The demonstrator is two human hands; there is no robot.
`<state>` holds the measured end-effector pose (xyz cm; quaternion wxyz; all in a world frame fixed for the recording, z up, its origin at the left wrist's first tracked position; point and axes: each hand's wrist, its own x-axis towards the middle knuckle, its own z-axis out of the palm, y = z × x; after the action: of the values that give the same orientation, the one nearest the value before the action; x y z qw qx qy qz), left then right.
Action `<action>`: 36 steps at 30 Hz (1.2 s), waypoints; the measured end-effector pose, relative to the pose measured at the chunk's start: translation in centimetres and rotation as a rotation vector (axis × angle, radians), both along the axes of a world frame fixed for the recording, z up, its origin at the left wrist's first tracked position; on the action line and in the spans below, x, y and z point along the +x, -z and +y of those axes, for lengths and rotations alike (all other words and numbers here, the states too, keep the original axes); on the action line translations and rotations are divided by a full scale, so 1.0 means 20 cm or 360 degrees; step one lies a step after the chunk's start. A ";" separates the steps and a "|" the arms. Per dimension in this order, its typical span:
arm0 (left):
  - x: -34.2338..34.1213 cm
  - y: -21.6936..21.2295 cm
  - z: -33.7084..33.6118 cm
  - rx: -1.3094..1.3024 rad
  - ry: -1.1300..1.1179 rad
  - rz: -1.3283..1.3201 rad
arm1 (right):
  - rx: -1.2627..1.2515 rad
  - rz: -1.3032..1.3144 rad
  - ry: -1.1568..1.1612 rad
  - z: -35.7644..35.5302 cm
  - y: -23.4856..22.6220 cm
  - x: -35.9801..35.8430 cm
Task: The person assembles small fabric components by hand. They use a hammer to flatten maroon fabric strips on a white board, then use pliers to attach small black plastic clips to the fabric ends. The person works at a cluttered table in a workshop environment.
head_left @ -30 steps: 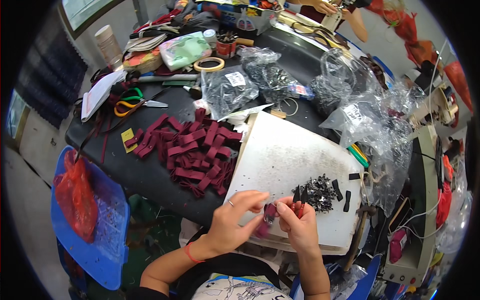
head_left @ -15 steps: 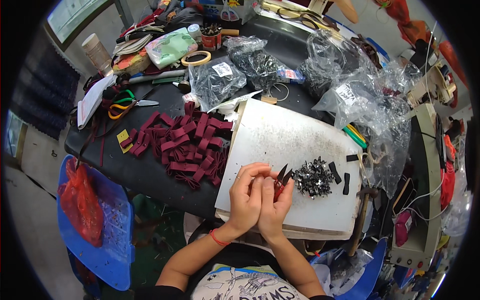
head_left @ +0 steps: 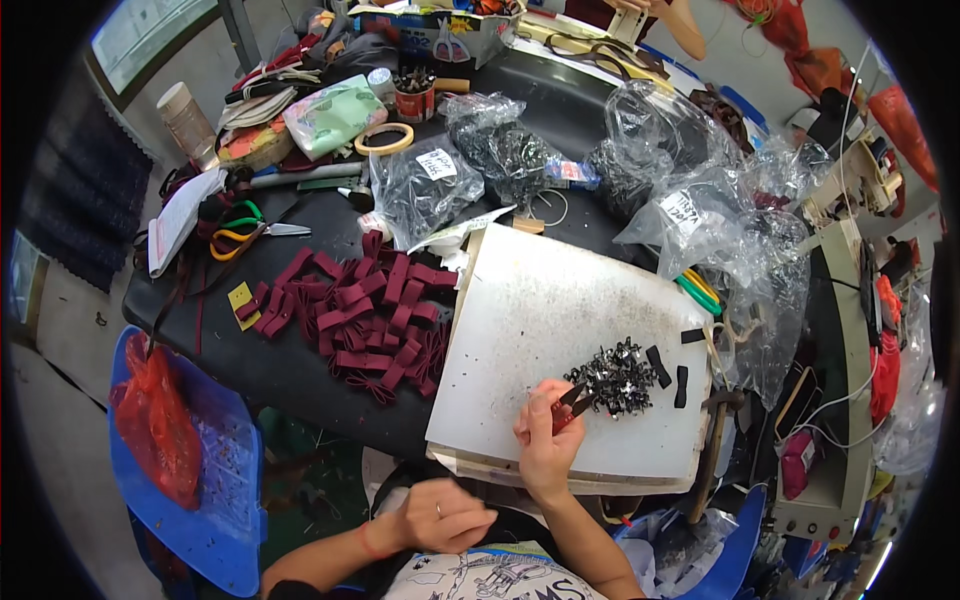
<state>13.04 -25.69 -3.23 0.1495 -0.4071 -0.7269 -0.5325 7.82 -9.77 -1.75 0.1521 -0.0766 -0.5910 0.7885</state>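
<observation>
The thread snips (head_left: 570, 405), small with a red grip and dark blades, are sitting clenched in the right hand (head_left: 545, 440), which is resting on the near edge of the white cutting board (head_left: 540, 320) with the blade tips pointing at a heap of small black bows (head_left: 615, 375). The left hand (head_left: 440, 515) is hanging below the tabletop edge, close to the person's lap, fingers curled loosely and grasping nothing that can be made out. Just beside the heap, a few flat black strips (head_left: 670, 372) are lying apart on the board, seemingly not yet worked. To the left of the board, a broad spread of maroon ribbon loops (head_left: 365, 315) is lying on the dark tabletop (head_left: 250, 350), well apart from the hands. Judging from this layout, a fair batch of black pieces is already finished and gathered, while the loose strips look to be left. Farther out, clear plastic bags (head_left: 700, 220) of dark parts, a roll of tape (head_left: 385, 138) and green-handled scissors (head_left: 245, 228) are crowding the back of the tabletop.
</observation>
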 end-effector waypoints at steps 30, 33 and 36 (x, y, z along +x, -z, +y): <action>-0.16 0.71 0.15 -0.0834 -0.0069 -0.0564 | 0.0517 -0.0082 -0.0218 0.05 0.01 0.03; -0.09 0.69 0.15 -0.0769 -0.0071 -0.0560 | 0.0535 -0.0091 -0.0246 0.04 0.01 0.03; -0.01 0.61 0.08 -0.0676 -0.0040 -0.0468 | 0.0486 -0.0047 -0.0249 0.03 0.01 0.02</action>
<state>12.80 -24.02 -15.33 -0.0399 -0.3385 -0.8414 -0.4194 8.28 -9.13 -1.92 0.0915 -0.0178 -0.7104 0.6976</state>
